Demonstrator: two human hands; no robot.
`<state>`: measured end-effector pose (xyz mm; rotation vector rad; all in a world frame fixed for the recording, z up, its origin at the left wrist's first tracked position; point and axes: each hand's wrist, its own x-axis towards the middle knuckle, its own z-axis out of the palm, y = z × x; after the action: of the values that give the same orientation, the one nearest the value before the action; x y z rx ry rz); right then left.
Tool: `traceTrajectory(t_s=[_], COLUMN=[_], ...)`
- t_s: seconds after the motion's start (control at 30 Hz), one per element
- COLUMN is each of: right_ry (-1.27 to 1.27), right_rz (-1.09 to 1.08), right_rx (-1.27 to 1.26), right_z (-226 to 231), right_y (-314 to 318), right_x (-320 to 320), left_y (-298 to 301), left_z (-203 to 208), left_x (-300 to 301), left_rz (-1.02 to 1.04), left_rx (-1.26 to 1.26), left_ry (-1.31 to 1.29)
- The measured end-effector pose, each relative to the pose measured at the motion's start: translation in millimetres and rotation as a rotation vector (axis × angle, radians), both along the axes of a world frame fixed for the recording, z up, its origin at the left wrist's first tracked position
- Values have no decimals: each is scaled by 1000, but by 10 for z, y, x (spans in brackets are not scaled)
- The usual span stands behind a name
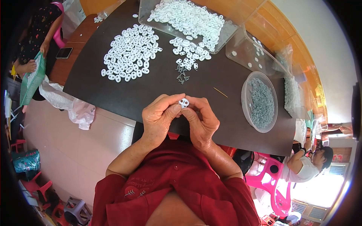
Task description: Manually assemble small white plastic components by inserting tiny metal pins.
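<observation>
Red shirt (pixel 162 165), then white piece (pixel 184 102) between left grip (pixel 157 116) and right grip (pixel 202 119)

Daylight glares white from a window (pixel 318 193) beyond the near right corner of the tabletop (pixel 222 71); floor tiles (pixel 122 135) shine off its near left edge. Left hand (pixel 156 117) and right hand (pixel 201 122) look sharp; fisheye distortion bends outlines toward the black rim.

I wear a dark red shirt (pixel 188 156), its open collar (pixel 126 211) spreading in broad flaps. A small round button (pixel 176 168) sits in front. My left chest bears a brighter red rounded emblem (pixel 132 191) with pale arrow-like marks (pixel 141 193) and faint lettering (pixel 141 184). My left sleeve (pixel 107 188) and right sleeve (pixel 237 192) leave forearms (pixel 130 156), left hand (pixel 156 116) and right hand (pixel 201 122) bare.
</observation>
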<state>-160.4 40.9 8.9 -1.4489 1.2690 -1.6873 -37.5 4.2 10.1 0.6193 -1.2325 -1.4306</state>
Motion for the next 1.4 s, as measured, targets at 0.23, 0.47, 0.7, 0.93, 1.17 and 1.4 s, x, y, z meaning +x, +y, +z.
traceTrajectory(t_s=[0.23,0.47,0.7,0.93,1.17,1.4], right_ry=[80,155,269,418,411,491], right_rz=[-4,-7,-59,-150,-199,-213], right_rx=[-18,-40,-56,-166,-184,-295], right_z=[-7,-18,6,66,29,11], right_y=[10,-10,-8,-31,-22,-49], right_x=[26,23,47,58,93,74], left_y=[7,36,56,87,120,155], left_z=[-9,-24,-21,-23,-30,-32], left_x=[-15,-25,-19,-37,-48,-90], left_rz=[93,122,157,208,234,268], left_rx=[-89,-41,-74,-140,-145,-196], left_ry=[-72,-37,-56,-67,-63,-66])
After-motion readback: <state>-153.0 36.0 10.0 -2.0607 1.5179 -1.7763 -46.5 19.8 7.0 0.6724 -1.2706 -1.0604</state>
